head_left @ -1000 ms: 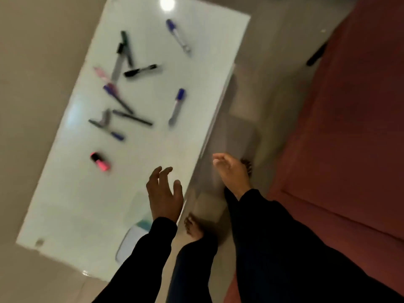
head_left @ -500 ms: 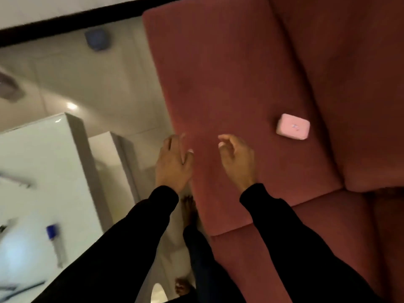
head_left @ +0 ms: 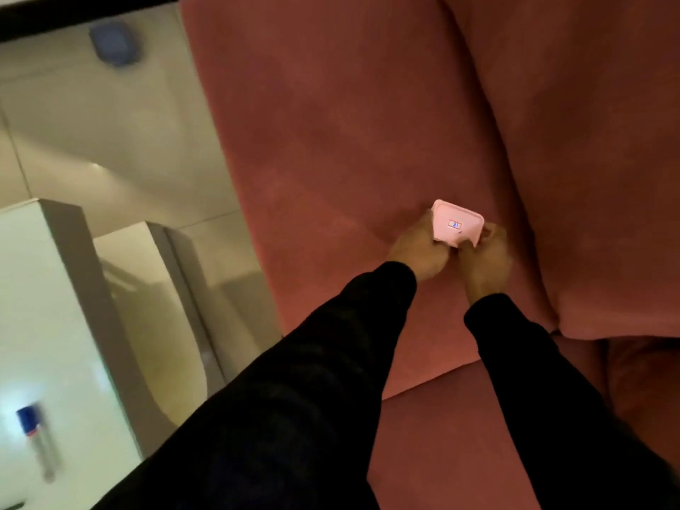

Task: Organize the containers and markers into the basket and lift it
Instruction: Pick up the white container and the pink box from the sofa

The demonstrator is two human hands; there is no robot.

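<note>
1. Current state: both hands grip the pink container (head_left: 457, 225) over the red sofa seat (head_left: 331, 149). The left hand (head_left: 419, 252) curls round its left end; the right hand (head_left: 485, 255) curls round its right end, with a fingertip over the near edge. The container is tilted, its labelled face towards the camera. Whether it rests on the cushion or is already clear of it cannot be told.

2. Grip check: keep the hold symmetrical, one hand per end. The container appears small and light, so a moderate squeeze is judged sufficient; excess pressure may flex the thin plastic wall.

3. Lift: raise the container straight off the cushion before turning away. Dragging it over the fabric may snag the rim.

4. Orientation: level the container during transport if it holds anything; its contents are not visible.

5. Destination: the basket is not in view. Locate it before moving off. The white table (head_left: 44, 325) stands to the left, with a blue-capped marker (head_left: 35, 436) lying on it.

6. Remaining work: the marker is not yet collected, so the task is judged to be at an early stage.
</note>
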